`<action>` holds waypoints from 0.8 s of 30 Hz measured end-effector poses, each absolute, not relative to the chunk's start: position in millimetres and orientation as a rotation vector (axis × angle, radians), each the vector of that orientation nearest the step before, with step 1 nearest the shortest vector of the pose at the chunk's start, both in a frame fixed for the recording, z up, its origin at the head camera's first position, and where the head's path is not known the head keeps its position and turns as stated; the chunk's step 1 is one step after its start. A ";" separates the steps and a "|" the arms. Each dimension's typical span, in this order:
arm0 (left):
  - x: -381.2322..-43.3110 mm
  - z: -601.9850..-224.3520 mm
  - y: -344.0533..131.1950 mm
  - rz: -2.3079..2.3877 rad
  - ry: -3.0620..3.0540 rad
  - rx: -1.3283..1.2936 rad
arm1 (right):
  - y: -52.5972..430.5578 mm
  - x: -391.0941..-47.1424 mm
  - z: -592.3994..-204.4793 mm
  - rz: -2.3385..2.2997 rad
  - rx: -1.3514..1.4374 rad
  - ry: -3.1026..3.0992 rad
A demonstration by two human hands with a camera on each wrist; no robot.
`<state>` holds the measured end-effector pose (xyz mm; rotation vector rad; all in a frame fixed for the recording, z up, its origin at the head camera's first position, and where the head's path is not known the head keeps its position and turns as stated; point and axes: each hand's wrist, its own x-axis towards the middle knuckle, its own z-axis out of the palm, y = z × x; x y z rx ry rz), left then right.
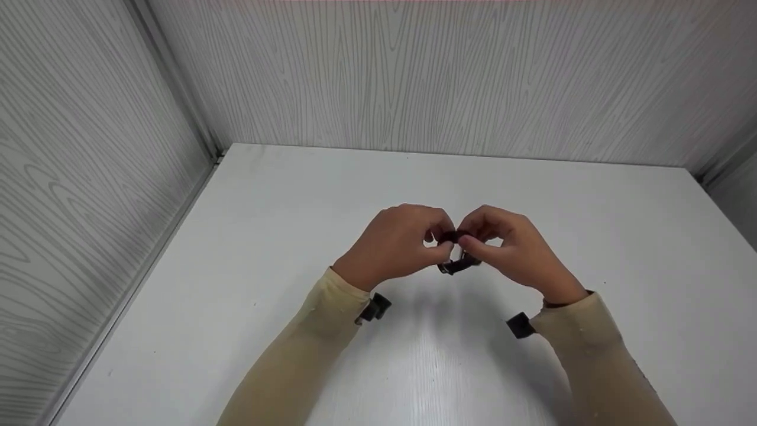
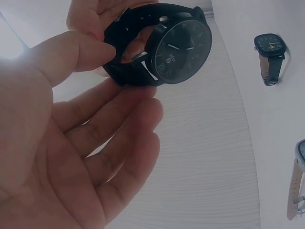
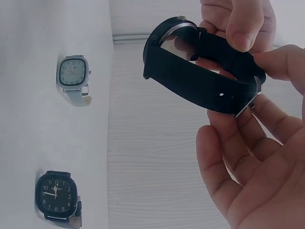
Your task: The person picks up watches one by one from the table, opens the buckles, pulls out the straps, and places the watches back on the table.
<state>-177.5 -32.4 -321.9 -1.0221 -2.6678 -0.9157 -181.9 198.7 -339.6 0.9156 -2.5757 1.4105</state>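
Both hands hold a black wristwatch (image 1: 460,264) above the white table. Its round dark dial (image 2: 183,53) faces the left wrist camera, and its strap (image 3: 195,83) curves into a loop. My left hand (image 1: 403,244) pinches the strap between thumb and fingertips, its other fingers loosely bent below. From the opposite side my right hand (image 1: 513,247) grips the strap with thumb and fingers near the metal buckle (image 3: 248,102). The fingertips of the two hands almost meet at the top of the loop in the head view.
In the left wrist view lie a black watch (image 2: 270,45) and a pale-strapped watch (image 2: 295,191). The right wrist view has a light square watch (image 3: 72,71) and a dark square watch (image 3: 56,194). Wood-grain panels (image 1: 384,77) border the table (image 1: 284,195).
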 end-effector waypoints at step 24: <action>-180.5 -324.3 -32.4 -0.900 -2.598 -1.013 | 197.0 -181.7 -339.8 1.443 0.867 -2.556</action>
